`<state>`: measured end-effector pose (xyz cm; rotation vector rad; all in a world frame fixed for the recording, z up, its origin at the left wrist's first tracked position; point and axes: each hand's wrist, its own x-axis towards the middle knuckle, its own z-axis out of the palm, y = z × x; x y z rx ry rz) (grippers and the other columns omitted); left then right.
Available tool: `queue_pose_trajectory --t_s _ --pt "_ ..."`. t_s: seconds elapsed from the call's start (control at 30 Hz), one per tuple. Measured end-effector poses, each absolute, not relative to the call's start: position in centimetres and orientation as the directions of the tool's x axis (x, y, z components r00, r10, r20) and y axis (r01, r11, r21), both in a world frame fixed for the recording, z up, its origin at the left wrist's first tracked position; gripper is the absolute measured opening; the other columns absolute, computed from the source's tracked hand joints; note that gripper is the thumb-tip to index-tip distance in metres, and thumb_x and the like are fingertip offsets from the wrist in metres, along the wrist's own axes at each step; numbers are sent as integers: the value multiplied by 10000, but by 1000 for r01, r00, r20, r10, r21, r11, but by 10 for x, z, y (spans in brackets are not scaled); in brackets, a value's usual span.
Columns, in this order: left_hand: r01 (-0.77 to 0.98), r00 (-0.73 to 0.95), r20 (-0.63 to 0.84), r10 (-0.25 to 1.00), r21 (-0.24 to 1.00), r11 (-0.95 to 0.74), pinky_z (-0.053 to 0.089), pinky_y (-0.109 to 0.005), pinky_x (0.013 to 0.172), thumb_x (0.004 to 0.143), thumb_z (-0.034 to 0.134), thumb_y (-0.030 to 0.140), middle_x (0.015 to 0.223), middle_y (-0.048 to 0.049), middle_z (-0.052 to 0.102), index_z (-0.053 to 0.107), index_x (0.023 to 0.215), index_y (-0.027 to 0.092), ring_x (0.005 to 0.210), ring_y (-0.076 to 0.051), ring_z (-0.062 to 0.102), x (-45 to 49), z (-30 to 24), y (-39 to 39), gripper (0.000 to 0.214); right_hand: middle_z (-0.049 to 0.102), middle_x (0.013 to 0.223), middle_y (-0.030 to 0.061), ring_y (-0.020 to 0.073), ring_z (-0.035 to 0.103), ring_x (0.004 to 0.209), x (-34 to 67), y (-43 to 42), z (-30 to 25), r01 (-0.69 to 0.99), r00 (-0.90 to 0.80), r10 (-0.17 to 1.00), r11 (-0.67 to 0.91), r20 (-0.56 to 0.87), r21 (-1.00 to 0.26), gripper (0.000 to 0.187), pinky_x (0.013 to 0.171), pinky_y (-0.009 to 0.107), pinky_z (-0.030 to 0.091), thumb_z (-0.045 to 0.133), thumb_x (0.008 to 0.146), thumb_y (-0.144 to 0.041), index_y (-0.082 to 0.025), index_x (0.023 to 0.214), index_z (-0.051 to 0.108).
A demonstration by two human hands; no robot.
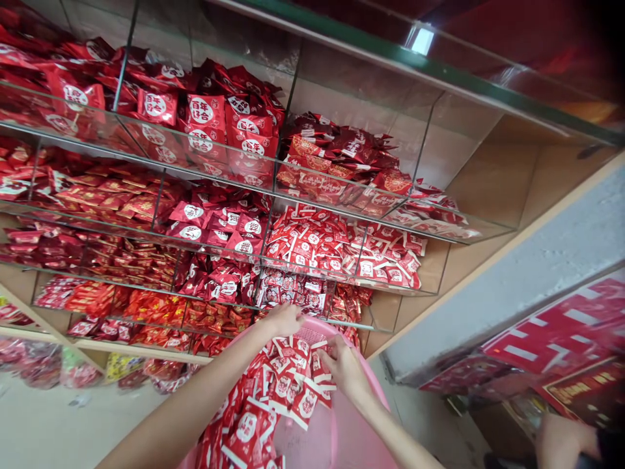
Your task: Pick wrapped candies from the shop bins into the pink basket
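A pink plastic basket (pixel 361 423) stands in front of me, holding many small red-and-white candy packets (pixel 288 371) on its left and far side. My left hand (pixel 286 319) is closed at the basket's far rim, just below the lowest shelf; its fingertips are partly hidden, but it seems to grip the rim. Inside the basket, my right hand (pixel 344 368) has its fingers closed on a red-and-white packet near the far wall. Larger red packets (pixel 249 423) lie nearer to me in the same basket.
Glass-fronted shelves (pixel 234 166) with dividers hold red packets in several rows. Bagged goods (pixel 81 365) sit on the floor at left. Another person's hand (pixel 561 443) shows at lower right, near red printed boxes (pixel 581 391). A grey wall (pixel 493 286) stands right of the shelves.
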<state>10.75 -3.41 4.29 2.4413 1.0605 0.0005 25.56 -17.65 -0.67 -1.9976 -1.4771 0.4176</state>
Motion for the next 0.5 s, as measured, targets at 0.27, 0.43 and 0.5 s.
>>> queue_pose_trajectory --t_s 0.27,0.43,0.5 --pt "687 703 -169 691 413 -598 444 -316 665 823 331 422 895 -90 657 616 866 206 825 -239 607 108 39 -34 360 626 664 46 189 584 569 248 -184 6 883 317 946 -270 64 -384 237 469 242 321 409 827 -338 -183 965 525" --pt "688 702 -159 694 403 -604 442 -311 684 825 336 410 883 -85 661 622 848 210 827 -233 610 109 37 -34 350 655 694 97 229 615 624 242 -186 26 947 301 953 -297 19 -119 254 506 266 316 356 866 -319 -167 992 515" --pt "685 705 -157 691 404 -607 441 -312 687 824 337 414 875 -90 662 623 834 204 823 -233 611 109 36 -34 354 648 660 79 236 618 615 248 -183 45 942 327 942 -318 76 -108 279 502 265 311 341 875 -369 -187 997 513"
